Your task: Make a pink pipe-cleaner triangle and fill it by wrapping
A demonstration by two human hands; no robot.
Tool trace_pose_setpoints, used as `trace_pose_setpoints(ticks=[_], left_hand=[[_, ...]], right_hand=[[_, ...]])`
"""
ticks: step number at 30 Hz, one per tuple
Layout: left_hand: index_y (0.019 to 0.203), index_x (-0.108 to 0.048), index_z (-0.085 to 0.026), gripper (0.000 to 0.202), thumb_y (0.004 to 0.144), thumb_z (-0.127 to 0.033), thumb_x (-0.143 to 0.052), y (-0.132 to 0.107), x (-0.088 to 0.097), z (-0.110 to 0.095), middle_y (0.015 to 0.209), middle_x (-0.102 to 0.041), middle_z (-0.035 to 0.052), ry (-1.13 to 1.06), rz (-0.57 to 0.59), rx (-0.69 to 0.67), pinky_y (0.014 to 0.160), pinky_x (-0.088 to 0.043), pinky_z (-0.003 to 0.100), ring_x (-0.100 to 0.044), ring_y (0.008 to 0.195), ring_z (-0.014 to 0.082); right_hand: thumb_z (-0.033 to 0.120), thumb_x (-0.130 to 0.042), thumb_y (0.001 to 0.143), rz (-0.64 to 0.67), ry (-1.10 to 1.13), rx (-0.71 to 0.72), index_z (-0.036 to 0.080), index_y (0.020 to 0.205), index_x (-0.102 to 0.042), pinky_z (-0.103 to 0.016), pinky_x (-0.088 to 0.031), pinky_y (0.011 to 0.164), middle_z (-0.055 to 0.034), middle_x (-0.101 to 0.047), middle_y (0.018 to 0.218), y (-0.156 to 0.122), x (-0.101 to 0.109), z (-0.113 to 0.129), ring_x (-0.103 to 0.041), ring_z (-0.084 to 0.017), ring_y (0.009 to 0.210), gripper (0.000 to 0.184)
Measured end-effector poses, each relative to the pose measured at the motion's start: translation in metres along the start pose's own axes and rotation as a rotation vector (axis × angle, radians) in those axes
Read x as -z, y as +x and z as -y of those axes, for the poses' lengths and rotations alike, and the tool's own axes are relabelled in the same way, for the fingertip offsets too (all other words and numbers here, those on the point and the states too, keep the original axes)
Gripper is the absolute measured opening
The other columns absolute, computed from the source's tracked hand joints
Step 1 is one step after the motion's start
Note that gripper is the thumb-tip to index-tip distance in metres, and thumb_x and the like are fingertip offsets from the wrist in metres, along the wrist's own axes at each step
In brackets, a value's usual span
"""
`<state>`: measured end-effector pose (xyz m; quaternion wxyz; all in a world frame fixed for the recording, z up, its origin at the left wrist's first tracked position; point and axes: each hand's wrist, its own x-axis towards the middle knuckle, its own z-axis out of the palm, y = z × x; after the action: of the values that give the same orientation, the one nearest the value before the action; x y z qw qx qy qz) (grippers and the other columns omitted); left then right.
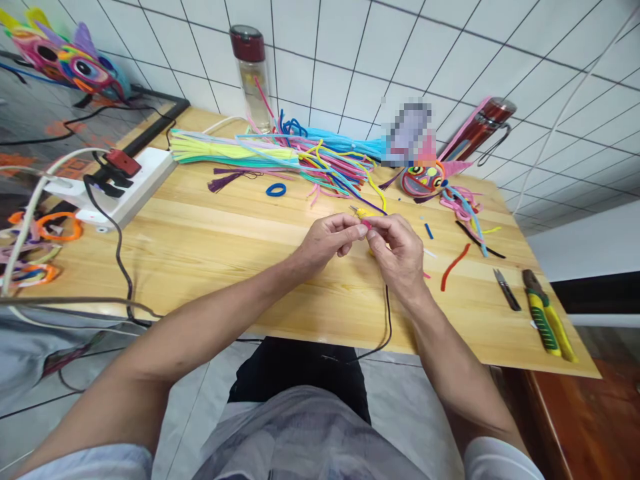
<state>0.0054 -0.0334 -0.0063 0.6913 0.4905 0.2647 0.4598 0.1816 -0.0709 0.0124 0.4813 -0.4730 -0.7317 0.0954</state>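
Observation:
My left hand [330, 241] and my right hand [399, 257] meet above the middle of the wooden table. Their thumbs and fingers pinch a small pink piece of pipe cleaner [368, 225], mostly covered by the fingertips. Just behind them shows a yellow tool with a thin metal tip [361, 213]; its body is largely hidden by my right hand. A black cord [389, 313] runs down from there over the table edge. Right of my right hand lie a red pipe cleaner piece [455, 267] and a short blue piece [429, 231]. A blue coil [276, 190] rests farther left.
Bundles of coloured pipe cleaners [235, 150] lie along the back, beside a colourful mask-like figure [424, 180]. Bottles [253, 80] stand by the wall. At right are thread snips [507, 291] and pliers [547, 320]. A power strip [133, 190] with cables sits left.

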Motion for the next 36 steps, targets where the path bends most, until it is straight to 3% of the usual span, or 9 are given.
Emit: trace_pose_setpoints(ticks=[7, 11, 15, 20, 24, 28, 33, 36], left_hand=[[0.084, -0.071, -0.019, 0.044, 0.081, -0.059, -0.089, -0.001, 0.000, -0.001, 0.059, -0.052, -0.0051, 0.041, 0.004, -0.011, 0.055, -0.036, 0.025, -0.045, 0.056, 0.0084], [0.093, -0.072, -0.018, 0.041, 0.081, -0.054, -0.089, 0.000, 0.000, 0.000, 0.069, -0.060, -0.0040, 0.051, -0.021, -0.026, 0.055, -0.036, 0.024, -0.047, 0.057, 0.0072], [0.098, -0.066, -0.019, 0.044, 0.077, -0.046, -0.094, -0.001, -0.003, 0.001, 0.083, -0.067, -0.0029, 0.053, -0.117, -0.085, 0.054, -0.034, 0.023, -0.046, 0.057, 0.0049], [0.093, -0.067, -0.019, 0.039, 0.082, -0.049, -0.090, -0.002, -0.004, 0.005, 0.070, -0.061, -0.0045, 0.121, -0.135, -0.096, 0.058, -0.034, 0.024, -0.044, 0.058, 0.0065], [0.093, -0.069, -0.018, 0.042, 0.082, -0.053, -0.089, -0.001, -0.001, 0.008, 0.080, -0.069, -0.0006, 0.104, -0.106, -0.084, 0.068, -0.045, 0.026, -0.056, 0.069, 0.0099], [0.091, -0.066, -0.019, 0.040, 0.086, -0.054, -0.084, -0.002, 0.001, 0.006, 0.080, -0.068, -0.0009, 0.151, -0.061, -0.084, 0.071, -0.047, 0.027, -0.058, 0.072, 0.0114], [0.103, -0.067, -0.021, 0.024, 0.096, -0.043, -0.073, 0.003, 0.012, 0.004, 0.084, -0.067, -0.0002, 0.478, -0.128, -0.116, 0.070, -0.049, 0.028, -0.058, 0.071, 0.0137], [0.107, -0.069, -0.020, 0.019, 0.091, -0.028, -0.076, 0.010, 0.025, 0.009, 0.108, -0.072, 0.0061, 0.931, -0.221, -0.180, 0.089, -0.055, 0.033, -0.066, 0.093, 0.0189]], right_hand=[[0.027, -0.069, 0.103, 0.019, 0.012, -0.011, 0.028, 0.113, -0.081, -0.035, -0.059, 0.075, -0.0034, -0.073, 0.092, 0.000, -0.001, 0.000, -0.069, -0.020, 0.081, 0.015], [0.030, -0.068, 0.102, 0.036, 0.106, -0.132, 0.027, 0.124, -0.079, -0.033, -0.057, 0.072, -0.0017, -0.071, 0.090, -0.001, -0.003, -0.002, -0.066, -0.017, 0.075, 0.025], [0.032, -0.067, 0.102, 0.029, 0.148, -0.239, 0.026, 0.132, -0.076, -0.033, -0.056, 0.069, -0.0018, -0.070, 0.092, -0.003, -0.006, -0.005, -0.065, -0.017, 0.075, 0.032], [0.027, -0.066, 0.100, 0.001, 0.092, -0.201, 0.026, 0.125, -0.078, -0.034, -0.057, 0.071, -0.0019, -0.071, 0.091, -0.002, -0.006, -0.004, -0.066, -0.018, 0.075, 0.028], [0.026, -0.067, 0.099, 0.007, 0.010, -0.135, 0.027, 0.120, -0.079, -0.036, -0.060, 0.075, -0.0024, -0.073, 0.091, -0.001, -0.005, -0.001, -0.068, -0.019, 0.076, 0.024], [0.030, -0.068, 0.101, 0.023, -0.011, -0.123, 0.026, 0.115, -0.081, -0.036, -0.060, 0.075, -0.0036, -0.074, 0.090, -0.001, -0.004, 0.001, -0.069, -0.020, 0.078, 0.020], [0.029, -0.069, 0.098, 0.018, 0.002, -0.177, 0.025, 0.109, -0.082, -0.035, -0.059, 0.073, -0.0038, -0.077, 0.091, 0.002, -0.002, -0.006, -0.069, -0.019, 0.077, 0.018], [0.027, -0.069, 0.096, 0.015, -0.024, -0.202, 0.024, 0.101, -0.083, -0.035, -0.059, 0.074, -0.0036, -0.078, 0.089, 0.004, -0.001, -0.017, -0.068, -0.019, 0.073, 0.015]])
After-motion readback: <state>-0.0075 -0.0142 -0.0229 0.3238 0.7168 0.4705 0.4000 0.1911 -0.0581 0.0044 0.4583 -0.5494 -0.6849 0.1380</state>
